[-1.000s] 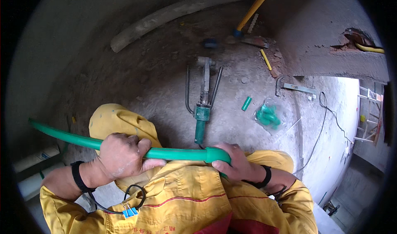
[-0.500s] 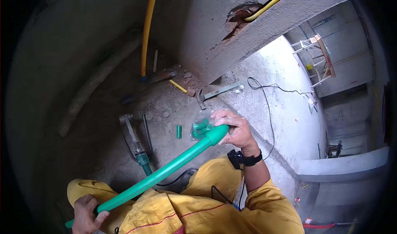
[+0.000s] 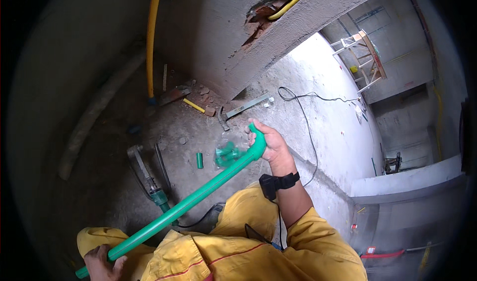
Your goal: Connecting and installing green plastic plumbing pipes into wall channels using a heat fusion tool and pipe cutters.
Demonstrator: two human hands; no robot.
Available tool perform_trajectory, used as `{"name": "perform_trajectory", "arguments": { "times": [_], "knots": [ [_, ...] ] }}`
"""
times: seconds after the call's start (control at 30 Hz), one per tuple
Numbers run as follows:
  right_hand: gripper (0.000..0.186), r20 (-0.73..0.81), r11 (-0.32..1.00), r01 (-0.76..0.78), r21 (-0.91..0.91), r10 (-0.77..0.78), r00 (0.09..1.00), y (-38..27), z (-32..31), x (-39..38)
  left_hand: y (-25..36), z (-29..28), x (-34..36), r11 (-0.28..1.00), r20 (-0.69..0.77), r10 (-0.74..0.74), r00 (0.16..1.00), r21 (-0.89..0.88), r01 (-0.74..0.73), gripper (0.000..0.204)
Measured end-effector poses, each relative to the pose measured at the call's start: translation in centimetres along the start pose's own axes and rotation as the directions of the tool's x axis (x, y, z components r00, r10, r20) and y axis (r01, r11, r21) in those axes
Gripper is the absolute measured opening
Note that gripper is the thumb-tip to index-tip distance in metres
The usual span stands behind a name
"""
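A long green plastic pipe (image 3: 184, 206) slants across my lap from lower left to the middle. My left hand (image 3: 102, 265) is wrapped round it near its lower end, some of which sticks out past the hand. On the upper end sits a green elbow fitting (image 3: 258, 146), its open mouth turned upward. My right hand (image 3: 275, 143) grips this elbow, with the thumb close to its mouth and the other fingers partly hidden behind it. Just beyond the pipe lies a clear plastic bag (image 3: 227, 153) of green fittings, and beside it a short green pipe piece (image 3: 199, 160) on the floor.
A hammer (image 3: 246, 108) lies beyond the bag, near rubble and a yellow pipe piece (image 3: 194, 105). A green-bodied power tool (image 3: 158, 196) rests left of the pipe. A black cable (image 3: 304, 113) runs across the floor at right. A ladder (image 3: 365, 62) stands farther off.
My right hand has shifted its grip round the elbow, and the elbow's mouth now shows, pointing up. The whole scene has slid left as my head turned. My left hand still holds the lower end.
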State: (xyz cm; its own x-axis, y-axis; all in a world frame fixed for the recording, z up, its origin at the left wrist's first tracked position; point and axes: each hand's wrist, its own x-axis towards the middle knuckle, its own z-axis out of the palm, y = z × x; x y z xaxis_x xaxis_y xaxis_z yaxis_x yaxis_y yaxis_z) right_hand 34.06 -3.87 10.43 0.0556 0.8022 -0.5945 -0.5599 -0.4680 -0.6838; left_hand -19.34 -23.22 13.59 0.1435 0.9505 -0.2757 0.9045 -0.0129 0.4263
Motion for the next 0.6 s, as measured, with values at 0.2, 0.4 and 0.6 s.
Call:
{"name": "perform_trajectory", "arguments": {
  "times": [0.2,0.4,0.6],
  "knots": [
    [0.032,-0.158,0.994,0.091,-0.065,-0.1,0.982,0.7,0.2,0.9,-3.3,2.5,-0.8,0.982,-0.075,0.002,0.997,0.189,0.012,0.052],
    [0.033,-0.231,0.987,0.106,-0.121,-0.132,0.964,2.7,0.2,1.9,-4.8,3.1,0.1,0.983,-0.047,0.015,0.999,0.183,-0.006,0.052],
    [0.032,-0.232,0.987,0.129,-0.098,-0.148,0.961,1.9,0.5,2.5,-4.0,2.4,0.5,0.975,-0.04,0.011,0.999,0.221,-0.002,0.05]
  ]
}}
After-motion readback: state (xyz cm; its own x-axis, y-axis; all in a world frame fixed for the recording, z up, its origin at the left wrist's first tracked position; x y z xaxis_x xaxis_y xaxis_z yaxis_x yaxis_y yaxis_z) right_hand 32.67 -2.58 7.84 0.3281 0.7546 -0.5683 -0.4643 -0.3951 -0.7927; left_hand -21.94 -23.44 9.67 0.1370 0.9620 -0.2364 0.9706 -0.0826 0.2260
